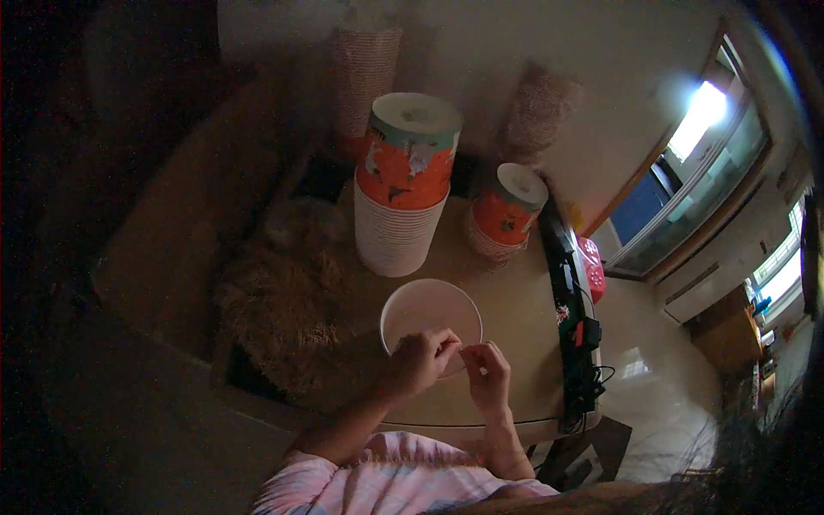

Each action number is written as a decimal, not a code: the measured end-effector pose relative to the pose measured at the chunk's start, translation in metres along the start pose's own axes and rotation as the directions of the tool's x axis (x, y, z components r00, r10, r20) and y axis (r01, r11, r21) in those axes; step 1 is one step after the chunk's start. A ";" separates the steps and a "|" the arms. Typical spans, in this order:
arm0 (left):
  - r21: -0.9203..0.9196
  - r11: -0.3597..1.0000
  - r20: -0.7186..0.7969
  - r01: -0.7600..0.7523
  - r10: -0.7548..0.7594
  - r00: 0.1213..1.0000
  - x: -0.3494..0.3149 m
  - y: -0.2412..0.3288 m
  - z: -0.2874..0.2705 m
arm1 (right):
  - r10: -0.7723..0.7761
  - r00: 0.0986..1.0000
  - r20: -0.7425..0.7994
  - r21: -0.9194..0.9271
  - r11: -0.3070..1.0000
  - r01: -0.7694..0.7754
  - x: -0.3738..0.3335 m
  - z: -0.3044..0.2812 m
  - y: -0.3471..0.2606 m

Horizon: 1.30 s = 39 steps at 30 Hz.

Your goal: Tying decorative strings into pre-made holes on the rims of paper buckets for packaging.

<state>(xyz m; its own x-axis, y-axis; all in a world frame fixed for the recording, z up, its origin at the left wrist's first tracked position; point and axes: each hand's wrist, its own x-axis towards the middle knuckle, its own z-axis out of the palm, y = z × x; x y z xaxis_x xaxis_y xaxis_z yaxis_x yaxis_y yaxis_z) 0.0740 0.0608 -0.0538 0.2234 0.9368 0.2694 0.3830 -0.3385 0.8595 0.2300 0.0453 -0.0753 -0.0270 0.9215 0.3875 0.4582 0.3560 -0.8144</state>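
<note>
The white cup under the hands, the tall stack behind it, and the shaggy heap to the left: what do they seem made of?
White cup: probably paper, with a matte, thin rolled rim. Tall stack: likely printed paper cups, with ribbed nested rims. Shaggy heap: dry straw-like fibre, tan and frayed.

A dim room with a pale wall (601, 77), bright windows (712, 154) and glossy floor (652, 386).

Both forearms are brought in from the lower edge and angled toward each other. The left hand (418, 360) is curled, its fingertips pinched together toward the right. The right hand (487, 375) is held just beside it, fingers bent, thumb and forefinger pressed close at the meeting point.
</note>
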 end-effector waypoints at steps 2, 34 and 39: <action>0.086 0.995 -0.031 -0.050 0.053 0.998 -0.001 -0.001 0.004 | 0.001 1.000 -0.004 0.009 1.000 -0.001 0.000 0.000 -0.001; -0.393 0.902 0.292 0.177 -0.060 0.954 -0.003 0.025 -0.020 | -0.273 0.962 -0.034 -0.023 0.962 0.272 -0.001 -0.019 -0.008; -0.594 0.773 0.215 0.220 -0.111 0.970 -0.006 0.019 -0.025 | -0.177 0.983 -0.038 0.012 0.984 0.178 -0.007 -0.015 -0.002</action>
<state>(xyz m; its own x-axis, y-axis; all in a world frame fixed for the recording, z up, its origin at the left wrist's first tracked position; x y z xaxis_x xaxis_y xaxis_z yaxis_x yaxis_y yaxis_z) 0.0577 0.0508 -0.0286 0.3665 0.9276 0.0723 -0.1872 -0.0026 0.9823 0.2421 0.0358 -0.0697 -0.0739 0.8372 0.5419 0.4355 0.5160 -0.7376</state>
